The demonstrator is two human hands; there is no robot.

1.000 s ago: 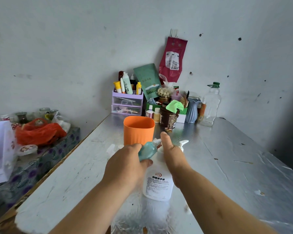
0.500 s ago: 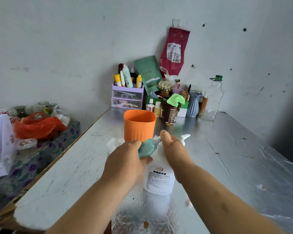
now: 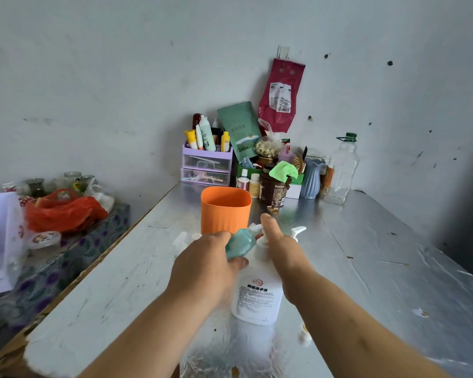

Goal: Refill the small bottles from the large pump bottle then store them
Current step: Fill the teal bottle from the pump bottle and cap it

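Observation:
A large white pump bottle (image 3: 258, 296) stands on the metal table (image 3: 380, 268) in front of me. My right hand (image 3: 280, 245) rests on top of its pump head, whose white spout (image 3: 298, 231) sticks out to the right. My left hand (image 3: 205, 266) grips a small teal bottle (image 3: 241, 244), tilted, with its white neck close to the pump. An orange cup (image 3: 225, 210) stands just behind the hands. Small pale bottle parts (image 3: 183, 238) lie left of the cup, partly hidden.
At the back against the wall are a purple drawer organiser (image 3: 206, 166) with tubes, a brown jar (image 3: 273, 189), a blue vase (image 3: 313, 181) and a clear plastic bottle (image 3: 342, 170). A side shelf on the left carries an orange bag (image 3: 63, 211) and jars.
The view has tilted down a little, so everything sits slightly higher in frame. Both hands keep the same hold on the teal bottle and the pump.

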